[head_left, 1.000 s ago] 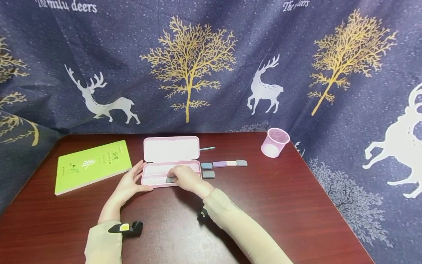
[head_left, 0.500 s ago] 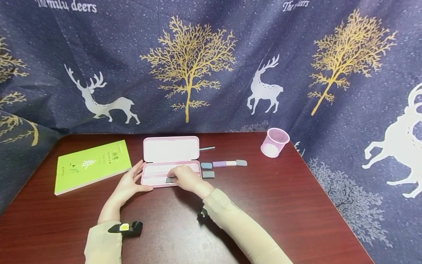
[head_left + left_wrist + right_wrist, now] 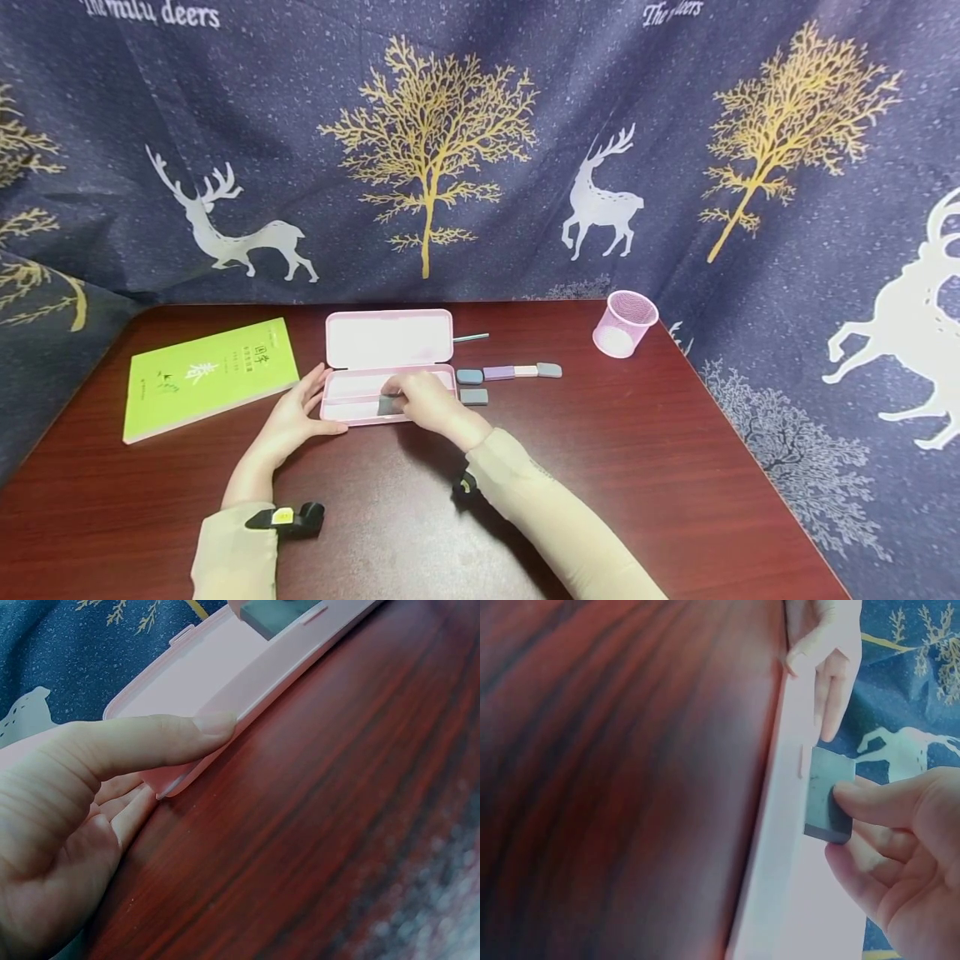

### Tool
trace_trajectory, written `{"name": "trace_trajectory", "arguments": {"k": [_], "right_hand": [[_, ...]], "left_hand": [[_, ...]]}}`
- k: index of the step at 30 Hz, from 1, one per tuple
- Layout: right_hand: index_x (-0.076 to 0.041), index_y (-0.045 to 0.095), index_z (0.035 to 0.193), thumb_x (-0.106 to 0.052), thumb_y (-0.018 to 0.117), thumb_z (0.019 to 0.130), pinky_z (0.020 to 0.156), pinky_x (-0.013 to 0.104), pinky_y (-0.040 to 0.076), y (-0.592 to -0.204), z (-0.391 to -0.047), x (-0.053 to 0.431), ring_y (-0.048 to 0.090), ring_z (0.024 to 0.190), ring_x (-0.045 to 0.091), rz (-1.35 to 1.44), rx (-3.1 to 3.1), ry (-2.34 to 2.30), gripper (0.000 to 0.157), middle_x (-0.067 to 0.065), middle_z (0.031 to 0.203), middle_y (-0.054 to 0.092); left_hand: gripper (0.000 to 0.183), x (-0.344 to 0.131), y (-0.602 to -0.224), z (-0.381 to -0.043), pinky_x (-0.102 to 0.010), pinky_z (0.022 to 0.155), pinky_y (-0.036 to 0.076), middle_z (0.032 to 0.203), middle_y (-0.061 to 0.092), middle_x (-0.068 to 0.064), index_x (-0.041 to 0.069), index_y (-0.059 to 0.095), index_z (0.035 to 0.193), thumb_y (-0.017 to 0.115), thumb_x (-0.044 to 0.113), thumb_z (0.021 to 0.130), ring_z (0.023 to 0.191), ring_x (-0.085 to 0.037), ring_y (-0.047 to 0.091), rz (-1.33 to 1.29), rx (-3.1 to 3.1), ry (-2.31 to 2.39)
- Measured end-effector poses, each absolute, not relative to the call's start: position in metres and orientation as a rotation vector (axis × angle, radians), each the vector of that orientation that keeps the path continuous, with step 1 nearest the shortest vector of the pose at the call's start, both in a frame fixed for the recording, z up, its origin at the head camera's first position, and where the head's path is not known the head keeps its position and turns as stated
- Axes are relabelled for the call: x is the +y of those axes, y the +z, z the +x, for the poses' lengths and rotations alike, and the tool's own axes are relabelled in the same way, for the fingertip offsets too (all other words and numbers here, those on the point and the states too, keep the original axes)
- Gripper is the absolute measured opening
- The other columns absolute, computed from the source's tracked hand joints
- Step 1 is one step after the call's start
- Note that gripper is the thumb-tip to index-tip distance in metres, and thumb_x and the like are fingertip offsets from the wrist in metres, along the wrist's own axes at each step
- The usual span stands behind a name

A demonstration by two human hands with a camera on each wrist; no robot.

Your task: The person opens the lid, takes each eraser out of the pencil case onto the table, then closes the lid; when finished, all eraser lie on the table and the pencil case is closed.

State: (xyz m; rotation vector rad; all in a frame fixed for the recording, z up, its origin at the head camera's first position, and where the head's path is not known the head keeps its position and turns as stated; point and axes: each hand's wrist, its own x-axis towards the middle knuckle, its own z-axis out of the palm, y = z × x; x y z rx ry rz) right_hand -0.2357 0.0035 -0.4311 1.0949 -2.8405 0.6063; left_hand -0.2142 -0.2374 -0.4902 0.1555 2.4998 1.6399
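Note:
A pink pencil case [image 3: 390, 337] lies with its lid raised at the back of the table. My left hand [image 3: 292, 421] grips its left end; in the left wrist view the thumb [image 3: 172, 739] presses the near wall and the other fingers are partly hidden behind the corner. Over the front compartment, my right hand [image 3: 431, 404] pinches a dark grey eraser [image 3: 829, 795] between thumb and fingers. Just right of the case lie a blue-grey block [image 3: 470, 377], a grey block [image 3: 474, 397], a purple-and-white piece [image 3: 498, 372] and another grey-blue block [image 3: 550, 370].
A thin teal stick [image 3: 472, 337], perhaps a pencil, pokes out beside the lid. To the left lies a green book [image 3: 213, 379]. A pink mesh pen holder [image 3: 626, 325] stands near the back right corner of the table [image 3: 622, 467]. Behind hangs a dark blue printed cloth [image 3: 495, 225].
My right hand has shifted slightly, and more of the dark grey eraser now shows, tilted up at its fingertips. The left hand has stayed on the pencil case.

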Motion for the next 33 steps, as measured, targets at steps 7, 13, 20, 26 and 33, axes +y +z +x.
{"name": "trace_trajectory", "arguments": {"k": [7,13,20,26,33], "right_hand": [[-0.008,0.074,0.103,0.000,0.065,0.088,0.086,0.024,0.057,-0.428,-0.240,0.020,0.071,0.097,0.015,1.033,-2.827,0.705,0.019,0.003,0.100,0.075],[-0.008,0.073,0.104,-0.002,0.065,0.089,0.082,0.029,0.059,-0.429,-0.246,0.041,0.071,0.092,0.016,0.950,-2.846,0.783,0.018,0.004,0.099,0.075],[-0.006,0.073,0.104,0.000,0.066,0.087,0.087,0.034,0.058,-0.429,-0.255,0.073,0.070,0.096,0.021,0.886,-2.842,0.814,0.019,0.007,0.100,0.074],[-0.008,0.073,0.100,0.003,0.065,0.086,0.082,0.035,0.058,-0.432,-0.260,0.102,0.070,0.091,0.019,0.793,-2.882,0.785,0.020,0.006,0.096,0.075],[-0.008,0.073,0.097,0.003,0.066,0.084,0.082,0.035,0.058,-0.434,-0.264,0.129,0.070,0.089,0.021,0.722,-2.916,0.790,0.018,0.006,0.093,0.074]], "left_hand": [[0.119,-0.237,-0.491,-0.215,-0.046,0.114,0.031,0.161,0.019,-0.023,0.002,0.007,0.156,0.088,0.017,0.071,0.145,-0.043,0.026,0.150,2.512,1.633],[0.119,-0.237,-0.491,-0.215,-0.046,0.113,0.032,0.161,0.019,-0.024,0.002,0.007,0.156,0.088,0.017,0.071,0.145,-0.044,0.027,0.150,2.519,1.624],[0.119,-0.236,-0.492,-0.215,-0.047,0.114,0.031,0.161,0.019,-0.023,0.003,0.007,0.157,0.088,0.017,0.071,0.145,-0.044,0.026,0.143,2.519,1.623],[0.119,-0.236,-0.491,-0.216,-0.047,0.114,0.032,0.161,0.019,-0.023,0.003,0.007,0.157,0.088,0.019,0.071,0.145,-0.044,0.026,0.140,2.518,1.618],[0.119,-0.237,-0.489,-0.215,-0.048,0.114,0.031,0.161,0.019,-0.023,0.003,0.006,0.157,0.087,0.018,0.071,0.145,-0.044,0.026,0.138,2.509,1.627]]}}
